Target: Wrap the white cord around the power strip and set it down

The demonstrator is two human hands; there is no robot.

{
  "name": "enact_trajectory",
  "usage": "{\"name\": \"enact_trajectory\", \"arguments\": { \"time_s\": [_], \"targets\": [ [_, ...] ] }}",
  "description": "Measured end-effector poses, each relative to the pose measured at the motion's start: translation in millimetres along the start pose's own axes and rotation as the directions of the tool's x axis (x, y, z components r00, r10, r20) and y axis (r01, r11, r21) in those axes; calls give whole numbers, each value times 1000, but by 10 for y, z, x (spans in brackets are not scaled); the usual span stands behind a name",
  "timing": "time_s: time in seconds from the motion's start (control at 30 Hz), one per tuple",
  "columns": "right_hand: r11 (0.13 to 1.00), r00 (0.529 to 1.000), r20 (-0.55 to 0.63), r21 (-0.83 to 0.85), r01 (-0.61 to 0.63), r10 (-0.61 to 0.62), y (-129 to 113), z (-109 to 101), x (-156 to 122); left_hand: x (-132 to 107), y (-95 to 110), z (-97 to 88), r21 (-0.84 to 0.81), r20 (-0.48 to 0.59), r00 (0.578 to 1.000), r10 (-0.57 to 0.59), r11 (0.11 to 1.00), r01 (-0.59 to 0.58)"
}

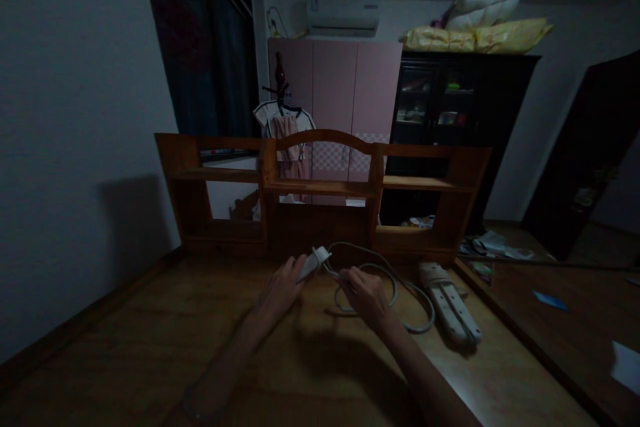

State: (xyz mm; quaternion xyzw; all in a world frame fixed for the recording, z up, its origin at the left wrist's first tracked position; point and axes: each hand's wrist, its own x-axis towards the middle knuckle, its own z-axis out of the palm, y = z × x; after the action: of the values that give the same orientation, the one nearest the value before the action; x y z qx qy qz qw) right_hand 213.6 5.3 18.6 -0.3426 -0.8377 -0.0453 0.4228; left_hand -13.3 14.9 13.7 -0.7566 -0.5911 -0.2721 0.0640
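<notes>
My left hand (283, 282) is closed round a white power strip (313, 263), tilted up to the right above the desk. White cord is wound about the strip's far end. Just to the right, my right hand (366, 291) has its fingers closed on the white cord (332, 269) near that end. The rest of the cord (432, 317) lies in loose loops on the desktop behind and right of my right hand. Farther right, a second white power strip (456, 315) rests on the desk with its cord wound round its far end.
A wooden shelf unit (320, 190) stands along the desk's back edge. The wooden desktop (210, 340) meets a wall on the left and a raised edge on the right. Beyond it, papers (493, 245) and a blue packet (549, 299) lie about.
</notes>
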Motion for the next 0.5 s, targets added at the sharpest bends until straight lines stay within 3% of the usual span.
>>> {"name": "enact_trajectory", "arguments": {
  "time_s": [0.13,0.27,0.4,0.5],
  "targets": [
    [996,998,64,82,21,-26,-82,1,-2,-52,147,67,102,81,994,79,991,-87],
    [994,993,112,110,22,-34,-169,-41,27,-113,297,50,70,123,982,143,986,-152],
    [958,993,99,271,-96,71,-135,-185,96,-158,399,-58,-53,182,957,224,974,-218],
    [889,978,108,408,-207,178,-94,-330,163,-185,470,-156,-255,205,927,314,932,-259]
  ]
}}
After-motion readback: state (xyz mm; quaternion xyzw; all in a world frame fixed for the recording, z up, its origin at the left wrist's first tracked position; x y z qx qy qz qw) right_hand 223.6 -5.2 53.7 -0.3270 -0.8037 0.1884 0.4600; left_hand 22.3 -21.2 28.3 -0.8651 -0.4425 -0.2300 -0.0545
